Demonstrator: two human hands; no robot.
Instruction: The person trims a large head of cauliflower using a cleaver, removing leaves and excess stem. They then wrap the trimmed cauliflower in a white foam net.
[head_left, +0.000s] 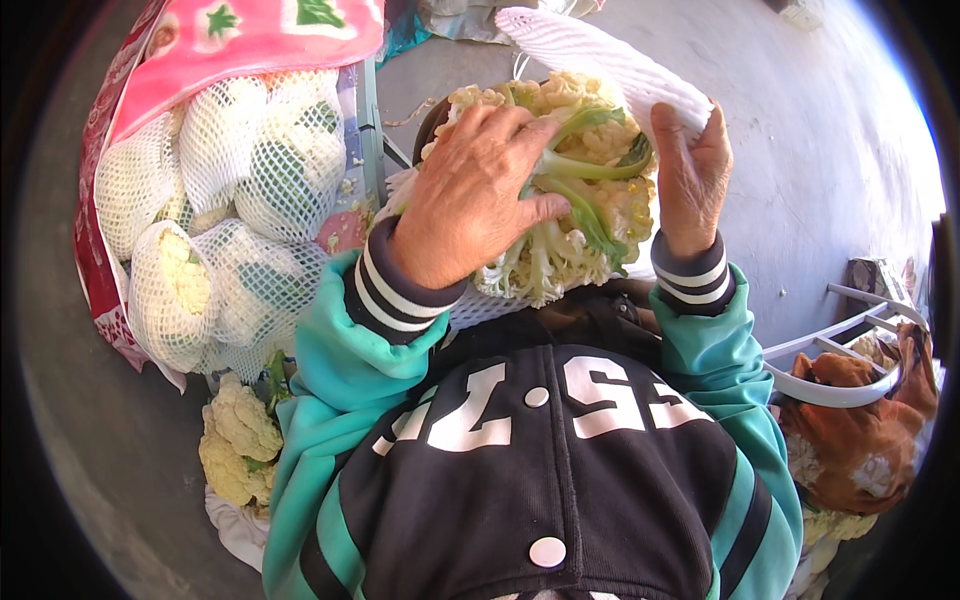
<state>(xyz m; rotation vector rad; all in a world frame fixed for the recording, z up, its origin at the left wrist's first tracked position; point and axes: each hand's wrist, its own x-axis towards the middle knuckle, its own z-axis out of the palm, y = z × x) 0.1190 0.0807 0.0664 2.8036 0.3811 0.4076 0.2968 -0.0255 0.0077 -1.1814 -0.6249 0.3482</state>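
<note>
In front of my chest is a pile of pale cauliflower (610, 215) with green leaf stalks. My left hand (480, 190) lies over it, back upward, its curved fingers gripping a cauliflower and its thumb beside the stalks. To the right, my right hand (695, 175) pinches the end of a white foam net sleeve (610, 70) between thumb and fingers. The sleeve slants up to the far left, above the cauliflower, and looks flat. What lies under my left palm is hidden.
At the left, an open box (90, 220) holds several net-wrapped cauliflowers (290, 165), partly under a pink printed cloth (250, 65). A bare cauliflower (238, 440) sits by my left elbow. To the right are a grey curved frame (835, 390) and a brown cloth (860, 440).
</note>
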